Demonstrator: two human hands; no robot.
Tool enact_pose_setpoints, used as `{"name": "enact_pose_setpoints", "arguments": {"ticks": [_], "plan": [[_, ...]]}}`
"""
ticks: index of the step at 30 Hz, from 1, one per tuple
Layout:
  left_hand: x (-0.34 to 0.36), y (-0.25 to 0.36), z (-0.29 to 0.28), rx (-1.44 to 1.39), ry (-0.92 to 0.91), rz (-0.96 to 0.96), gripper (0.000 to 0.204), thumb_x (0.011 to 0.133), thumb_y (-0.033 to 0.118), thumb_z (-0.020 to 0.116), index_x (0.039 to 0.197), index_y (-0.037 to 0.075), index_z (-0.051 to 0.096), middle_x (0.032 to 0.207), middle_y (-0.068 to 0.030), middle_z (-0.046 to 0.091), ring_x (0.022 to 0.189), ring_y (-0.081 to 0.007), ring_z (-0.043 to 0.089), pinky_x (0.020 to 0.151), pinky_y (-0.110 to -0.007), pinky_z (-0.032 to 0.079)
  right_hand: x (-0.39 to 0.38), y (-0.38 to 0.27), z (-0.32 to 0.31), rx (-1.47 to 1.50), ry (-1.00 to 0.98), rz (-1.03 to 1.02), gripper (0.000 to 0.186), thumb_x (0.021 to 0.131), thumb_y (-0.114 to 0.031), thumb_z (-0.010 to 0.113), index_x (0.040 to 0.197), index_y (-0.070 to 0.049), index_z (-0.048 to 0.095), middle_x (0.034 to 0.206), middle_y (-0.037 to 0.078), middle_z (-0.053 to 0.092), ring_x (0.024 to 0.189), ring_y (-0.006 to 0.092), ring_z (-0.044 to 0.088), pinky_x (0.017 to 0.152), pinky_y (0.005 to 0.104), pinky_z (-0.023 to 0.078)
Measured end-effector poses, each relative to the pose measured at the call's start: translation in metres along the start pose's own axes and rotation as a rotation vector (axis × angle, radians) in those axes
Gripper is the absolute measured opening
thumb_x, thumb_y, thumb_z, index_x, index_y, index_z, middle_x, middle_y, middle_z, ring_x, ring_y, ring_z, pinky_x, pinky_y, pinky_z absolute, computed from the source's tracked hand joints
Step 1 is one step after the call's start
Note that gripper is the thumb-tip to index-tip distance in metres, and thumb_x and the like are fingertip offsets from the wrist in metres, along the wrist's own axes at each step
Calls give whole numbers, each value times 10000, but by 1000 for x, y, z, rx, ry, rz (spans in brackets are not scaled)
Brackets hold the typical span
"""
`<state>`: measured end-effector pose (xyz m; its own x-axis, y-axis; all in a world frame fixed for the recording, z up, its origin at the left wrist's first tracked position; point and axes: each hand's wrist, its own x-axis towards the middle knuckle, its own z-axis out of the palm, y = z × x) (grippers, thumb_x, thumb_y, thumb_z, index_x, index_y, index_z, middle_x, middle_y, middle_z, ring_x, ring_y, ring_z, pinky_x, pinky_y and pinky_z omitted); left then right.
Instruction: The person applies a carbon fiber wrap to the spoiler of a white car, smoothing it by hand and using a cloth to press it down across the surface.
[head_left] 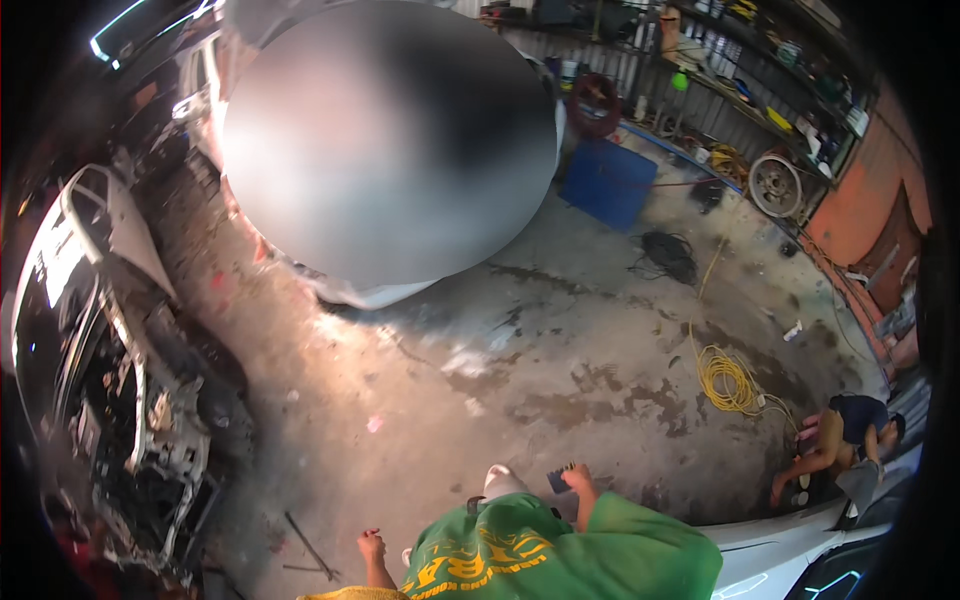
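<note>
- The stained concrete floor (pixel 400 420) spread beneath everything.
- A stripped car body (pixel 128 240) stood along the left side, its inner metalwork exposed.
- A pale car (pixel 765 555) showed in part at the lower right.
- The wearer's green shirt (pixel 630 545), with yellow lettering, filled the lower middle.
- A co-worker (pixel 858 430) was bent low just beside the pale car.
- A blue panel (pixel 608 185) lay toward the far wall.
- A coil of yellow hose (pixel 735 395) lay on the floor, nearer the co-worker.
- A dark tangle of cable (pixel 668 257) lay between the panel and the coil.
- The left hand (pixel 371 545) hung above the floor, fingers curled; whether they gripped anything could not be told.
- The right hand (pixel 577 478) was out ahead of the shirt, fingers grasping a small dark piece.
- That dark piece (pixel 556 481), flat with a notched edge, jutted leftward from the right hand, above the floor.
</note>
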<state>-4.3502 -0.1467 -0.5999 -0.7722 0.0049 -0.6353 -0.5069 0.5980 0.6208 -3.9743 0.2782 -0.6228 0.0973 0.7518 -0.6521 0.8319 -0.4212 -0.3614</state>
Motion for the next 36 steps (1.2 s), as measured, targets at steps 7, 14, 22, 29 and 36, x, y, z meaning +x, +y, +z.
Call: {"name": "enact_pose_setpoints", "arguments": {"ticks": [7, 14, 22, 29, 36], "plan": [[-1, 122, 133, 194, -187, 139, 253, 1031, 188, 404, 1016, 78, 632, 620, -47, 568, 432, -128, 473, 355, -294, 351, 43, 14, -91, 128, 441, -182, 441, 627, -212, 892, 941, 1, 667, 856, 123, 696, 767, 247, 672, 652, 350, 552], [29, 238, 242, 528, -379, 51, 225, 965, 127, 465, 1058, 30, 645, 762, -174, 706, 488, -216, 605, 390, -358, 453, 102, -13, -191, 1022, 347, 176, 365, 717, -121, 842, 978, -55, 594, 888, 81, 664, 791, 243, 666, 674, 407, 587], [73, 410, 468, 1053, -409, 215, 216, 875, 175, 566, 1015, 53, 676, 856, -188, 715, 709, -315, 674, 607, -428, 544, 210, 111, -275, 881, 602, 294, 361, 689, -48, 830, 940, -13, 573, 875, 77, 647, 749, 241, 652, 597, 406, 547], [-33, 514, 815, 871, -488, 1501, 193, 811, 248, 612, 927, 167, 743, 876, -141, 718, 874, -354, 694, 754, -444, 555, 164, 149, -282, 592, 826, 577, 218, 636, -42, 656, 840, -2, 590, 631, 114, 571, 545, 245, 563, 498, 429, 455], [-408, 567, 1092, 1016, -1230, 1101, 253, 911, 286, 558, 1100, 152, 659, 920, -56, 733, 778, -213, 696, 700, -366, 538, 216, 143, -292, 1035, 702, 1017, 301, 753, -159, 592, 1042, -93, 540, 897, 94, 563, 763, 254, 549, 603, 438, 473]]}}
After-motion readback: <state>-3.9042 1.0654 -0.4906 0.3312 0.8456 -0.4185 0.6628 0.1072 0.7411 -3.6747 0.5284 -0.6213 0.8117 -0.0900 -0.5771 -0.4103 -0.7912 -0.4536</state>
